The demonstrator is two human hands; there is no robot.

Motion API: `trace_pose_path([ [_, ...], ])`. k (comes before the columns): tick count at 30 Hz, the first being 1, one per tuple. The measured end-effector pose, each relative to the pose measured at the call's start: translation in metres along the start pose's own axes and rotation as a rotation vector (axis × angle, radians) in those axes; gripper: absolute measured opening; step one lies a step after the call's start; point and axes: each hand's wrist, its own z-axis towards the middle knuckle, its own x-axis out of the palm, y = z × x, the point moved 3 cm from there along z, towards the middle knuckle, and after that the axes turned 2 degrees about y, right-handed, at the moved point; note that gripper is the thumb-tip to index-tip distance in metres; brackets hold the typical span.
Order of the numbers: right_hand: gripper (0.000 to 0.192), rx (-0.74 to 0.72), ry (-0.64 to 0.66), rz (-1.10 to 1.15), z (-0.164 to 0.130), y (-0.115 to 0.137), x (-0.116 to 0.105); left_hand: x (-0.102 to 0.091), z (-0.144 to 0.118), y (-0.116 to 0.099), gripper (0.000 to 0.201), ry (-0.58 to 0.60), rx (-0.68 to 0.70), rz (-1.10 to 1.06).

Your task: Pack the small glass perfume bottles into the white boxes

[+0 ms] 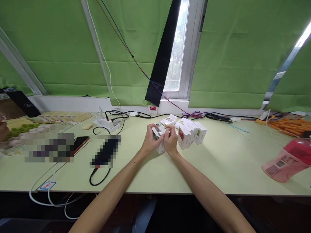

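Note:
A small white carton (pixel 160 149) stands upright on the pale green table, its top flaps raised. Wrapped round its left side is my left hand (pixel 150 140), with the fingers curled and the thumb at the opening. My right hand (pixel 171 140) is closed at the carton's right edge, thumb and fingers pressed at a flap. Something small and shiny shows in the opening, too small to name. Just behind the carton are a small gold cap (pixel 166 124) and a small silver round piece (pixel 157 125). Several similar white boxes (pixel 184 136) stand right of my right hand.
Left are a phone-like dark device (pixel 107 152) on a cable, a power strip (pixel 107 124) and another phone (pixel 81 142). A pink bottle (pixel 286 160) stands right. Black cables (pixel 217 117) run along the wall. Another person's hand (pixel 3 129) shows at far left.

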Motion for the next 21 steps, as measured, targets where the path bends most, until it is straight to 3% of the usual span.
trace_pose_path([
  [6, 0.020, 0.060, 0.030, 0.029, 0.004, -0.005, -0.001, 0.004, 0.000, 0.004, 0.056, -0.043, -0.013, -0.056],
  [13, 0.026, 0.141, 0.062, 0.098, 0.004, -0.006, 0.000, 0.006, -0.001, 0.009, 0.053, -0.007, -0.121, -0.082],
  [21, 0.035, 0.113, 0.118, 0.137, 0.001, -0.001, 0.004, 0.001, -0.001, 0.016, 0.050, -0.074, -0.057, -0.030],
])
